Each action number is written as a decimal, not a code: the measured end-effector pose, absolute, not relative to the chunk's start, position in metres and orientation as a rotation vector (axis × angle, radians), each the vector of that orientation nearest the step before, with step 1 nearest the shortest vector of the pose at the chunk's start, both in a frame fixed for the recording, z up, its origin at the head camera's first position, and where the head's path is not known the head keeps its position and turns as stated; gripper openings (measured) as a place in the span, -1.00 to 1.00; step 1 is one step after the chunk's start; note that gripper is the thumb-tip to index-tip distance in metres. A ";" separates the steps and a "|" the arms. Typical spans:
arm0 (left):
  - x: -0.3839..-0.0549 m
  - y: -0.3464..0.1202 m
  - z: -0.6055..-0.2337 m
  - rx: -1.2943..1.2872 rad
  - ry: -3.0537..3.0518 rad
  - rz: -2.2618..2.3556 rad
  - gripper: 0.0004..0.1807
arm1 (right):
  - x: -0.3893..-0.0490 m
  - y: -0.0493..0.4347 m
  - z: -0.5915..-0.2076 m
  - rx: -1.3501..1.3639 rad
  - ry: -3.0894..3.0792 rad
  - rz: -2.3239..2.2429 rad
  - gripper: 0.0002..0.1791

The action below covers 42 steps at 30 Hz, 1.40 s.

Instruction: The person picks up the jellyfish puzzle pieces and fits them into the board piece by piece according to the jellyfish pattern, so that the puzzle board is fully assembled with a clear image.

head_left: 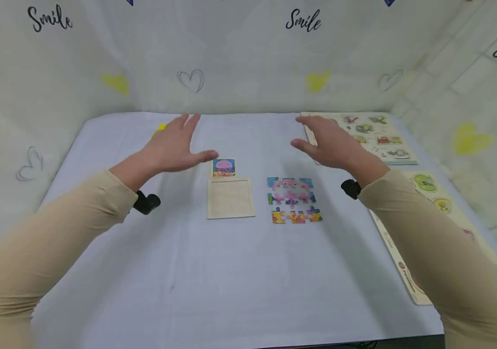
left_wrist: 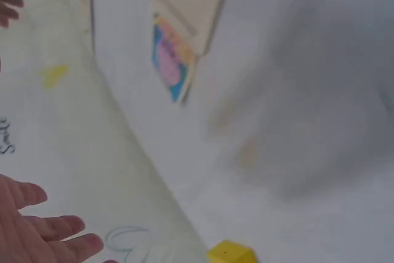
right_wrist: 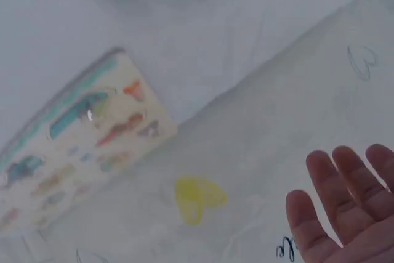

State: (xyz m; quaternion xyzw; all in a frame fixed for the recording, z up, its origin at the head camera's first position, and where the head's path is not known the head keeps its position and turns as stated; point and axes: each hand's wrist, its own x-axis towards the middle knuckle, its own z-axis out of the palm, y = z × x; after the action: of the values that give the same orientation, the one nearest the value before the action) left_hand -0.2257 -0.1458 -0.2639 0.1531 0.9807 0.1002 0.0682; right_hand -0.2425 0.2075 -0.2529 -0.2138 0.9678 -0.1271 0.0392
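Both hands are held above the white table with fingers extended, holding nothing. My left hand (head_left: pixel 172 148) is nearest a small picture card (head_left: pixel 224 167) showing a pink jellyfish, which lies at the top edge of a bare wooden puzzle tray (head_left: pixel 231 198). To the tray's right, jigsaw pieces (head_left: pixel 291 191) with a pink sea animal lie in rows, slightly apart, the lowest row (head_left: pixel 297 216) yellow and orange. My right hand (head_left: pixel 335 143) hovers beside and partly in front of a picture board (head_left: pixel 364 128) with vehicles. Its spread fingers also show in the right wrist view.
A second board (head_left: pixel 432 194) with round pictures lies along the table's right side, partly under the right forearm in view. A small yellow block (left_wrist: pixel 231 252) sits near the back left, mostly behind the left hand. A printed white cloth (head_left: pixel 248 58) rises behind the table.
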 end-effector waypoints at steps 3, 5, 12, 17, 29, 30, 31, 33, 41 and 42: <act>-0.210 -0.148 -0.289 0.474 2.857 0.355 0.16 | -0.238 0.206 -0.274 -0.696 2.890 -0.435 -0.34; -0.200 -0.148 -0.304 0.469 2.804 0.363 0.17 | -0.237 0.205 -0.287 -0.718 2.853 -0.445 -0.40; -0.179 -0.148 -0.339 0.522 2.734 0.333 0.18 | -0.248 0.192 -0.321 -0.712 2.725 -0.468 -0.52; -0.175 -0.149 -0.353 0.565 2.731 0.270 0.14 | -0.254 0.180 -0.332 -0.637 2.636 -0.471 -0.56; -0.173 -0.149 -0.356 0.594 2.753 0.201 0.07 | -0.257 0.166 -0.341 -0.749 2.668 -0.432 -0.64; -0.173 -0.148 -0.356 0.589 2.755 0.195 0.07 | -0.257 0.165 -0.341 -0.751 2.669 -0.437 -0.65; -0.173 -0.148 -0.356 0.582 2.754 0.192 0.07 | -0.257 0.165 -0.342 -0.746 2.669 -0.441 -0.66; -0.173 -0.148 -0.356 0.576 2.756 0.184 0.08 | -0.257 0.164 -0.341 -0.727 2.668 -0.460 -0.67; -0.172 -0.146 -0.357 0.580 2.785 0.187 0.07 | -0.255 0.165 -0.342 -0.722 2.637 -0.599 -0.76; -0.172 -0.146 -0.357 0.580 2.787 0.186 0.08 | -0.256 0.164 -0.341 -0.734 2.630 -0.614 -0.79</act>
State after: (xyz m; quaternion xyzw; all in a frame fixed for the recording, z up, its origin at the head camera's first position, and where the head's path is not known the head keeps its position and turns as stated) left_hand -0.1723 -0.1459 -0.3570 0.2011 0.9668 0.0646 0.1439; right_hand -0.2557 0.1640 -0.3410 -0.2585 0.9259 -0.2163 0.1707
